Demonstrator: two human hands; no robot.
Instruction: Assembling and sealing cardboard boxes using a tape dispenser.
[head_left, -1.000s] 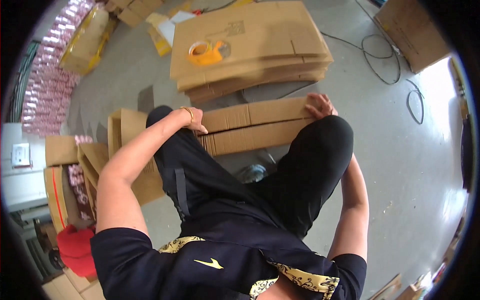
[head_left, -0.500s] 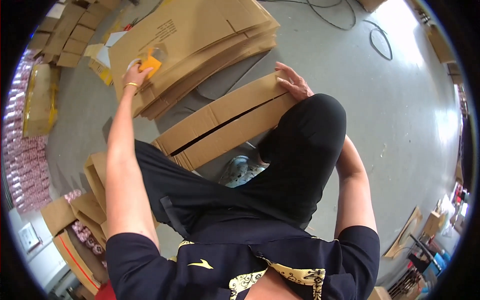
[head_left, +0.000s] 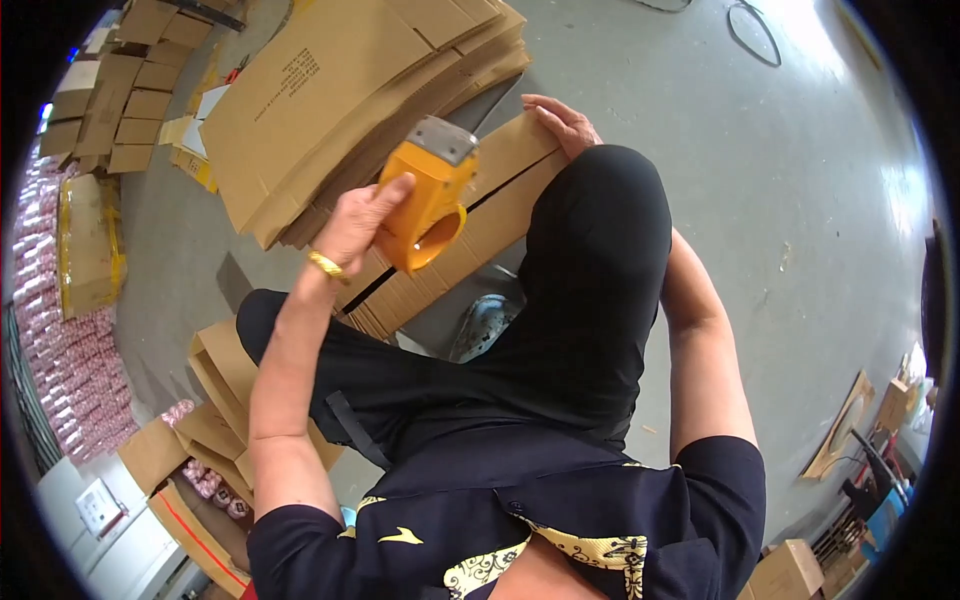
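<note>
- While the left hand is curled shut around the orange tape tool near the middle of the head view, the right hand lies fairly flat, fingers out, on the upper right end of the long box; I can't tell how hard it presses.
- That box slants through the middle of the frame, partly behind the tool, with the black-clad knees below it.
- Its two long flaps lie side by side, so the folding looks done. No tape shows over the dark gap, so closing it up seems left, though the tool hides part.
- The tool looks like smooth, hard plastic with a round hole and a gray metal end.
- The box is stiff brown cardboard, like the flat stack at upper left.
</note>
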